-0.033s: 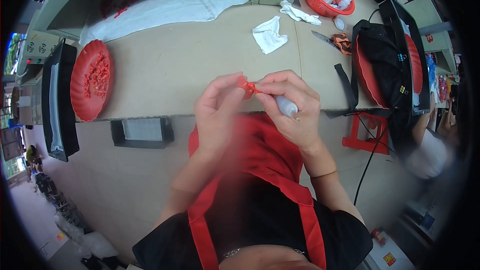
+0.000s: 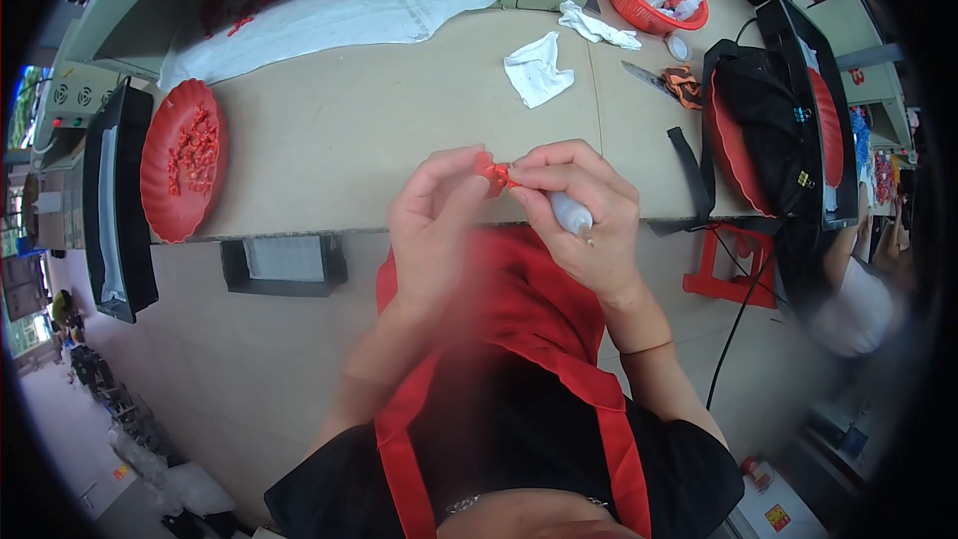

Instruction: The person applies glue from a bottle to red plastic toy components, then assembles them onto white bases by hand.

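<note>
Just above the table's near edge, both hands meet around a small glossy red piece [image 2: 493, 174], whose exact kind I cannot make out. My left hand [image 2: 431, 210] pinches its left side between thumb and fingers. With thumb and index finger, my right hand [image 2: 596, 202] grips the right side of the same piece. Tucked in the right palm is a small whitish squeeze bottle [image 2: 570, 212], its narrow tip pointing down toward me. Fingers partly cover the red piece.
Far left, a scalloped red plate [image 2: 160, 202] carries many small red pieces [image 2: 197, 155]. White cloths [image 2: 539, 70], a knife [image 2: 647, 76] and a red basket [image 2: 689, 20] lie toward the back right. A black bag [image 2: 753, 110] with straps stands at the right.
</note>
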The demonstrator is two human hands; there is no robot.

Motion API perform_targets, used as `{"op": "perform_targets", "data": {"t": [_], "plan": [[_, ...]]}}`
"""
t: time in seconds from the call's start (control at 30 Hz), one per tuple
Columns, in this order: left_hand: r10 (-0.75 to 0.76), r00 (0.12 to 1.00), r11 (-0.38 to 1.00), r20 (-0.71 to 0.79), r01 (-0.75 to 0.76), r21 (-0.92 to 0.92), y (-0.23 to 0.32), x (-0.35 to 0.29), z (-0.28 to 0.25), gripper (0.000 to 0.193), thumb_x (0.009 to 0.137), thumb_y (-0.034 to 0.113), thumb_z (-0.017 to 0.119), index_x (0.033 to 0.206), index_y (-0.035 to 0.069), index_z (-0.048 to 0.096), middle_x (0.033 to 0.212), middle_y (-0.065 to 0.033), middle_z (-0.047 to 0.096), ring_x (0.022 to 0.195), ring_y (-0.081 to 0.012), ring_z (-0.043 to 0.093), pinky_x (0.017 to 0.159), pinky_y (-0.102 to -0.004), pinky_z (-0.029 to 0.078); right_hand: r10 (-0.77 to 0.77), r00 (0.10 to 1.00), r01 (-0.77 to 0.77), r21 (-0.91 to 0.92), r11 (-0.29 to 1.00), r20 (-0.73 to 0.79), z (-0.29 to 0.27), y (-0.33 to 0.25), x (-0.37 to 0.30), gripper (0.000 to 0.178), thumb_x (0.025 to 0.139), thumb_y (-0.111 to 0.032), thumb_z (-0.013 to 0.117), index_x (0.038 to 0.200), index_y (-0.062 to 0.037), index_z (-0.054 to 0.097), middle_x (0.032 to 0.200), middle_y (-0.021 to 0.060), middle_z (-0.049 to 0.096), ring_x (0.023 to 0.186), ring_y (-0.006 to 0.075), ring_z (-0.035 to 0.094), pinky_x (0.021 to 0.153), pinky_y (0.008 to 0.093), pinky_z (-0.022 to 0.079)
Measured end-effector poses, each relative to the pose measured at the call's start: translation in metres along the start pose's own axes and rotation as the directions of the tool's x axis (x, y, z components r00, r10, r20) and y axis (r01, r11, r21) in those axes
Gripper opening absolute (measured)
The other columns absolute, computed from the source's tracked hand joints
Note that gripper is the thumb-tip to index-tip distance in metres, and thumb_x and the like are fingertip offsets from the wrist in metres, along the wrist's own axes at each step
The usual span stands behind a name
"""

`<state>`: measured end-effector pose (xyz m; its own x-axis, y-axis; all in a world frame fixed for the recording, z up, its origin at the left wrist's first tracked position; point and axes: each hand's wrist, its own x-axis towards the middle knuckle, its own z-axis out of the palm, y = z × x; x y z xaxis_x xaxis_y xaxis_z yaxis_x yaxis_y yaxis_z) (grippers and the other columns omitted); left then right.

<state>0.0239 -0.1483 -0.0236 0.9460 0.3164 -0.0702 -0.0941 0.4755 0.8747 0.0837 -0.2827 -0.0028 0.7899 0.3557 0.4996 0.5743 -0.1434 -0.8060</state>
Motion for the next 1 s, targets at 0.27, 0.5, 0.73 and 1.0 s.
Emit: {"op": "perform_targets", "data": {"t": [0.27,0.5,0.73,1.0], "plan": [[0.203,0.975,0.963,0.086,-0.215,0.166,-0.006,0.0026,-0.0085,0.021,0.085,-0.009,0.052,0.104,-0.004,0.058,0.106,-0.0126,0.054,0.097,-0.024,0.06,0.087,-0.0313,0.047,-0.205,0.978,0.209,-0.171,0.963,0.039,0.0017,0.0004,0.0011,0.021,0.064,0.008,0.07,0.081,-0.0021,0.064,0.083,0.0088,0.062,0.067,0.0211,0.063,0.056,0.0278,0.052],[0.261,0.958,0.94,0.118,-0.28,0.194,-0.0034,0.003,-0.0085,0.02,0.085,-0.01,0.051,0.102,-0.003,0.059,0.104,-0.0131,0.054,0.097,-0.0257,0.06,0.086,-0.0325,0.048,-0.288,0.955,0.295,-0.143,0.945,0.07,-0.0012,0.0017,0.0065,0.022,0.06,0.009,0.069,0.079,-0.0009,0.064,0.083,0.0091,0.063,0.068,0.0209,0.064,0.055,0.027,0.052],[0.269,0.953,0.93,0.138,-0.294,0.22,-0.0006,0.0005,-0.0064,0.021,0.085,-0.011,0.052,0.103,-0.003,0.059,0.104,-0.0133,0.054,0.097,-0.0258,0.06,0.086,-0.0326,0.048,-0.274,0.959,0.28,-0.09,0.956,0.076,-0.0061,-0.0004,0.0084,0.021,0.06,0.009,0.069,0.078,-0.0008,0.064,0.082,0.0095,0.063,0.067,0.0209,0.064,0.055,0.0264,0.053],[0.305,0.936,0.945,0.175,-0.32,0.064,-0.0002,-0.0019,-0.0054,0.021,0.082,-0.013,0.052,0.093,0.003,0.06,0.104,-0.0121,0.053,0.102,-0.0255,0.059,0.083,-0.033,0.051,-0.336,0.94,0.34,-0.096,0.935,0.055,-0.0053,-0.0058,0.0016,0.023,0.058,0.008,0.07,0.078,-0.0028,0.066,0.082,0.0088,0.064,0.067,0.02,0.064,0.055,0.0264,0.053]]}}
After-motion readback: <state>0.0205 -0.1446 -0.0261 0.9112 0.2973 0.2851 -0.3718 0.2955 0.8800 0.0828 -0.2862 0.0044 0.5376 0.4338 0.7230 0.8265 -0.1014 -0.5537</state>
